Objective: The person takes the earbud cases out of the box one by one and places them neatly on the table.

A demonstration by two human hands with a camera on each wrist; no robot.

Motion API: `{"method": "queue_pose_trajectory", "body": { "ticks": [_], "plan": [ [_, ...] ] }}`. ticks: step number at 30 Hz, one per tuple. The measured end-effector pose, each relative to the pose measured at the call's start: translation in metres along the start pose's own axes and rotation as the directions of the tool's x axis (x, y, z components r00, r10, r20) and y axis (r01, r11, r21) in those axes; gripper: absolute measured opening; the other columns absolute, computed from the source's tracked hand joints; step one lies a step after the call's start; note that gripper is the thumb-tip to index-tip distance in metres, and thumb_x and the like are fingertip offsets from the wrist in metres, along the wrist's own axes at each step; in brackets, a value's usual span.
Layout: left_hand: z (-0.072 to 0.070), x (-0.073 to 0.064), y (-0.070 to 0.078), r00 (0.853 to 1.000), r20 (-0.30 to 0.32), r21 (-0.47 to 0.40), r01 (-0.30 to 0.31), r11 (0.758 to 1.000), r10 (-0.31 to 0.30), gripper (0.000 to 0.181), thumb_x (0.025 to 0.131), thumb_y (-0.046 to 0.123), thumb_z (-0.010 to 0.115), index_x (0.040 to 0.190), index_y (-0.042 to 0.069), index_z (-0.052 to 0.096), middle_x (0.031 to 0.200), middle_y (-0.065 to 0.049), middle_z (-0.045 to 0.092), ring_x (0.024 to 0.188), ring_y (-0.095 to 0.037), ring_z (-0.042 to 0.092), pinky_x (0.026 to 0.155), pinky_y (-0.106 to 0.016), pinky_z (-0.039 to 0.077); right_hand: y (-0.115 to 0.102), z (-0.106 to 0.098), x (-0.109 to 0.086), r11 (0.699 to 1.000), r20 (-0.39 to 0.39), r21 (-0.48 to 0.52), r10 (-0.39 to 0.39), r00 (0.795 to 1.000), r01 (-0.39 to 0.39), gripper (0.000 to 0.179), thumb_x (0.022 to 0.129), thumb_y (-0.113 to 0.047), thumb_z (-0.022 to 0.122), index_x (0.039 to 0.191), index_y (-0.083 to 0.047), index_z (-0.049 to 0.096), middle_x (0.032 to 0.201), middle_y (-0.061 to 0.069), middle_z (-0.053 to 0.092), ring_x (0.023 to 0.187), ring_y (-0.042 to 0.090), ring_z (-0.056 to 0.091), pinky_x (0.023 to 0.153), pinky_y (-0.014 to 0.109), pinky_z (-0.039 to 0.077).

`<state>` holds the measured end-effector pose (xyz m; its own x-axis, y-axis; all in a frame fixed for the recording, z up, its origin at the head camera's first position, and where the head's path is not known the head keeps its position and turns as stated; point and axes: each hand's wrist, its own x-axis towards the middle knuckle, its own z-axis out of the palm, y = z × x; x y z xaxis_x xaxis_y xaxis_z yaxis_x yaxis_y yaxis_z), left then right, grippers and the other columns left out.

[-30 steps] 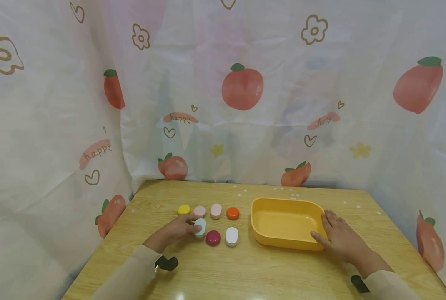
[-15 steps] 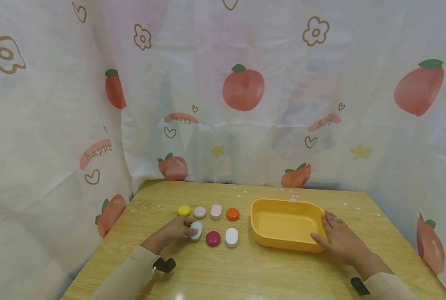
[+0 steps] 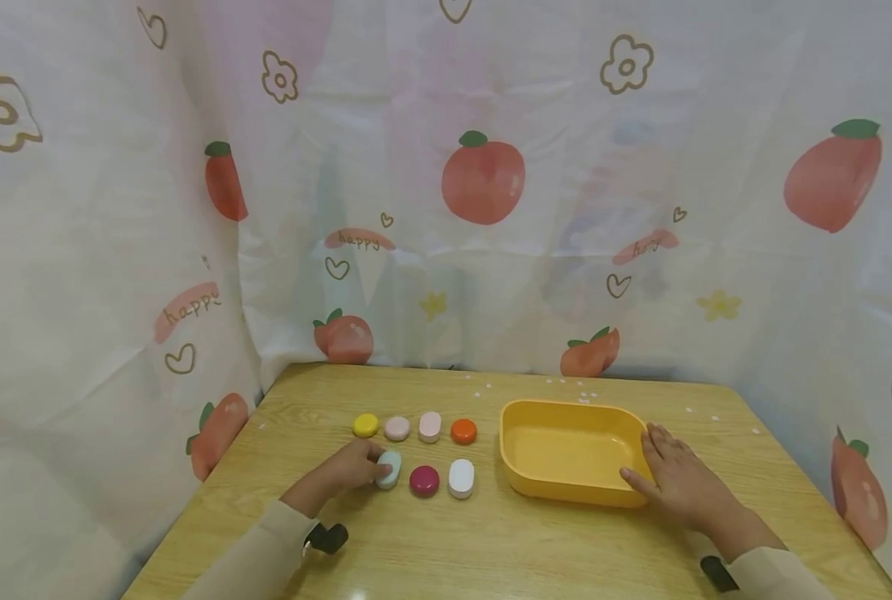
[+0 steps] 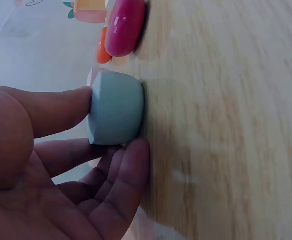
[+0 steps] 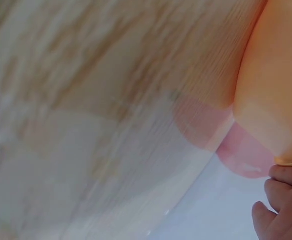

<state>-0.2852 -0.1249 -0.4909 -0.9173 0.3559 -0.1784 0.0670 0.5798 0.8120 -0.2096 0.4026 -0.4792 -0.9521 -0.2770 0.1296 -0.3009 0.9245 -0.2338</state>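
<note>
Between thumb and fingers, my left hand (image 3: 344, 469) pinches a small pale green, rounded oval piece (image 4: 117, 109). This piece (image 3: 389, 470) is at the left end of the front row, on or just at the tabletop. To its right lie a glossy dark pink oval (image 3: 424, 481) and a white oval (image 3: 461, 478). Behind them stand a yellow piece (image 3: 366, 425), a pale pink round one (image 3: 397, 428), a light pink oval (image 3: 430, 427) and an orange one (image 3: 464, 431). My right hand (image 3: 682, 483) rests with extended fingers on the right rim of a yellow plastic basin (image 3: 566, 496).
The wooden table (image 3: 491, 550) ends at a white printed curtain (image 3: 491, 275) along the back and sides. Several tiny white specks (image 3: 584, 395) lie near its back edge. Each wrist carries a black device (image 3: 328, 538).
My left hand has shifted the pale green piece slightly left and toward me, away from the back row. My right hand stays on the basin.
</note>
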Motion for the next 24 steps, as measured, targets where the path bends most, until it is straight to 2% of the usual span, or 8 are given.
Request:
{"method": "queue_pose_trajectory", "body": {
  "ticks": [4, 11, 17, 21, 24],
  "plan": [
    [0.001, -0.002, 0.0, 0.999, -0.006, 0.031, -0.031, 0.999, 0.031, 0.026, 0.094, 0.014, 0.066, 0.114, -0.004, 0.066, 0.091, -0.004, 0.062, 0.081, -0.018, 0.056, 0.068, -0.032, 0.052, 0.0, -0.002, 0.001, 1.0, -0.01, -0.015, -0.008, 1.0, 0.008, 0.088, 0.1, -0.055, 0.043, 0.143, 0.02, 0.023, 0.152, 0.037, 0.014, 0.139, 0.052, 0.011, 0.112, 0.06, 0.005],
    [0.002, -0.005, 0.0, 1.0, -0.019, 0.038, -0.011, 0.999, 0.011, 0.027, 0.095, 0.016, 0.065, 0.114, -0.003, 0.066, 0.09, -0.003, 0.062, 0.079, -0.017, 0.056, 0.064, -0.032, 0.052, -0.004, -0.002, 0.0, 1.0, -0.004, -0.018, -0.003, 1.0, 0.003, 0.088, 0.1, -0.054, 0.044, 0.143, 0.02, 0.024, 0.151, 0.037, 0.014, 0.139, 0.052, 0.012, 0.111, 0.063, 0.008],
    [0.003, -0.009, -0.005, 0.999, -0.032, 0.012, -0.019, 1.0, 0.019, 0.025, 0.096, 0.018, 0.064, 0.112, 0.0, 0.066, 0.088, -0.004, 0.059, 0.069, -0.017, 0.054, 0.058, -0.03, 0.049, -0.006, -0.003, 0.001, 0.999, -0.01, -0.033, -0.012, 1.0, 0.012, 0.088, 0.099, -0.054, 0.044, 0.142, 0.021, 0.026, 0.151, 0.038, 0.015, 0.138, 0.053, 0.014, 0.11, 0.064, 0.012],
    [0.003, -0.008, -0.005, 0.998, -0.056, 0.005, -0.021, 1.0, 0.021, 0.032, 0.096, 0.022, 0.063, 0.118, -0.001, 0.064, 0.093, -0.006, 0.06, 0.071, -0.018, 0.056, 0.06, -0.031, 0.049, -0.005, -0.009, 0.004, 0.998, -0.028, -0.059, -0.02, 0.999, 0.018, 0.087, 0.099, -0.054, 0.045, 0.141, 0.021, 0.028, 0.15, 0.038, 0.018, 0.137, 0.053, 0.017, 0.109, 0.064, 0.015],
    [0.001, -0.009, -0.006, 0.997, -0.068, -0.002, -0.024, 1.0, 0.023, 0.044, 0.097, 0.026, 0.063, 0.126, -0.006, 0.058, 0.108, -0.012, 0.063, 0.084, -0.02, 0.061, 0.068, -0.034, 0.054, -0.005, -0.014, 0.003, 0.998, -0.027, -0.058, -0.02, 0.999, 0.019, 0.087, 0.099, -0.054, 0.046, 0.14, 0.021, 0.03, 0.149, 0.038, 0.02, 0.137, 0.053, 0.019, 0.108, 0.064, 0.015]
  ]
}}
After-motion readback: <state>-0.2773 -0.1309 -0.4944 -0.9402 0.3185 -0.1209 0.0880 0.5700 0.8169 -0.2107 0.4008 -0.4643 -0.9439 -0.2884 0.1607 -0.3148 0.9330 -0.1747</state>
